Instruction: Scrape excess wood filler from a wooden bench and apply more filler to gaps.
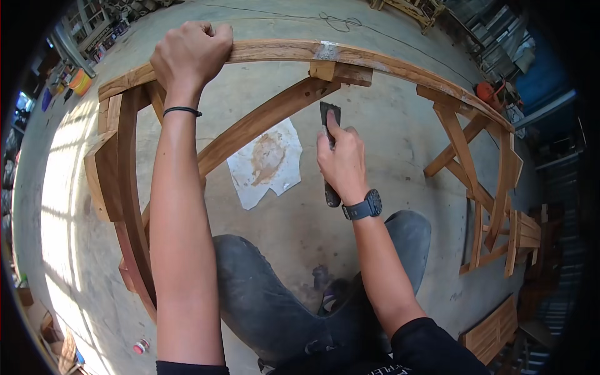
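Note:
A long wooden rail [275, 51] of a bench-like frame runs across in front of me. My left hand [190, 56] is closed in a fist over the rail near its left end. In my right hand [344, 159] is a putty knife [329, 112], its dark blade pointing away from me and my index finger stretched along it. The blade is apart from the wood, just below a joint block [350, 74]. Pale grey filler [326, 50] is smeared on the rail above that block. Below the curved brace [269, 119], a torn white sheet [249, 195] with a brown smear lies on the floor.
Crossed wooden legs [459, 147] stand at the right, with slatted wooden pieces [525, 234] beyond them. A wooden panel [490, 331] lies at lower right. A small red-topped container [141, 345] is at lower left, an orange bucket [80, 82] at far left. A cable [340, 22] crosses the floor.

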Demonstrator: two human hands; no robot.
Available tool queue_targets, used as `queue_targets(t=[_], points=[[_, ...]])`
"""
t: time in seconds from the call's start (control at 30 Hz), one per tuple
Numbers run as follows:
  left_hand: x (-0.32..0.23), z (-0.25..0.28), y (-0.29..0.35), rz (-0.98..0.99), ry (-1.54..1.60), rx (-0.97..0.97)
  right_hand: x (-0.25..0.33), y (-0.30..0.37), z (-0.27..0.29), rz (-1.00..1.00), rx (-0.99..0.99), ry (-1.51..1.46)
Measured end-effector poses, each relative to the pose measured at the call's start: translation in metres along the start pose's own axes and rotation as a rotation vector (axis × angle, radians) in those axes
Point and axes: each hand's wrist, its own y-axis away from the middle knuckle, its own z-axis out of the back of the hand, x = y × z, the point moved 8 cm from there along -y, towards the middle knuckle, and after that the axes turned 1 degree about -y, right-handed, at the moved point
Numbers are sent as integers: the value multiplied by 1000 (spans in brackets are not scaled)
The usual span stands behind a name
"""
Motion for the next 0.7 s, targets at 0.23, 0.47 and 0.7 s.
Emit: queue_targets(t=[0.23,0.47,0.7], points=[[-3,2,-4,-5,-2,54,33,-15,10,123,-195,198],[-1,4,-3,19,-36,49,19,-4,17,128,-174,108],[-10,-1,-9,5,-31,94,-8,-9,-11,89,-233,133]])
